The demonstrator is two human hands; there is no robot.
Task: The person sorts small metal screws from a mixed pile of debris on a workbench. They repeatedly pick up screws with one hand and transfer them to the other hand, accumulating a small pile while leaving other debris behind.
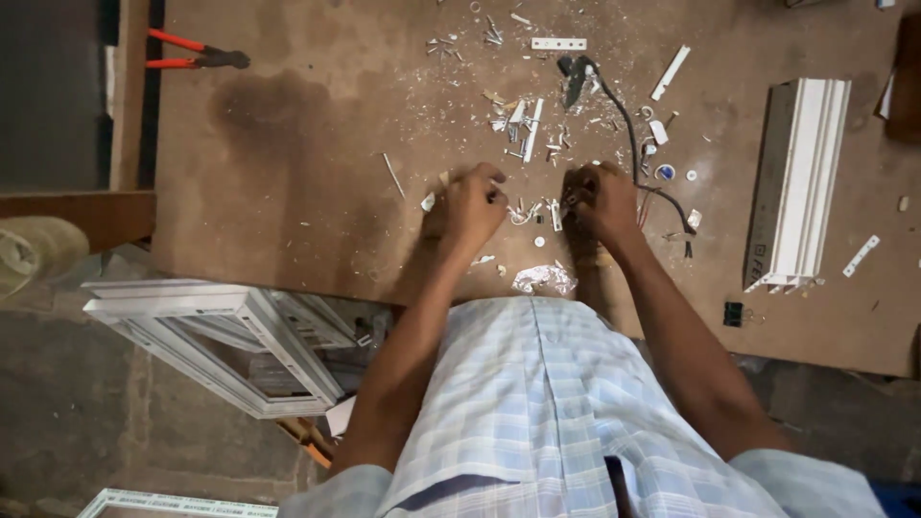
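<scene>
So both hands are down on the brown table [288, 144], close together, in the middle of a mess of white offcuts and shavings. The left hand [472, 203] is curled nearly into a fist, knuckles up, over some small white bits [526, 213]; can't tell if it actually grips one. The right hand [602, 200] is curled tight around the end of the black cable [628, 125], which runs up the table to a dark plug-like end. Red strands poke out by that hand, so I'd guess the wire work is midway, nothing looks joined yet. The white profile length [806, 182] lies untouched well to the right, and the red-handled cutters [192, 58] are far off at the top left.
</scene>
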